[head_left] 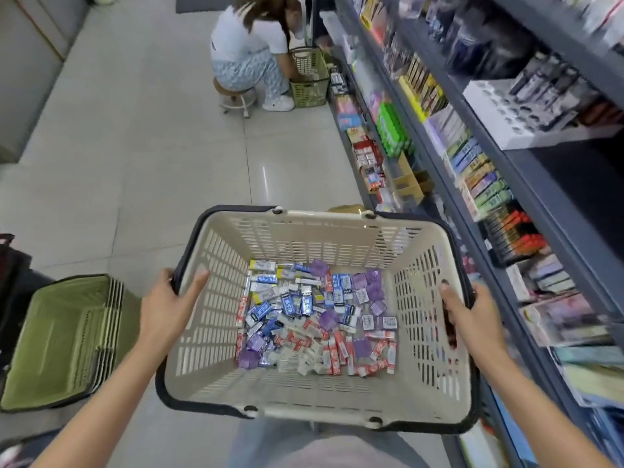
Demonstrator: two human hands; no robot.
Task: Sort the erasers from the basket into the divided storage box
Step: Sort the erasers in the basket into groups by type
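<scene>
- Above the floor, beside the shelving, the basket is carried by both hands, as seen from the head view; the erasers lie heaped on its bottom, toward the far-right part of the base.
- The divided storage box cannot be identified with certainty among the blurred goods on the shelving.
- The basket should be kept level while carried, so that the erasers do not slide, and set down within reach of the shelving before sorting is begun.
- The left hand is clamped on the basket's left rim: thumb inside the wall, fingers curled over the dark edge.
- The right hand is clamped on the basket's right rim likewise, thumb inside.
- Left of the basket, a green basket stack stands on the floor.
</scene>
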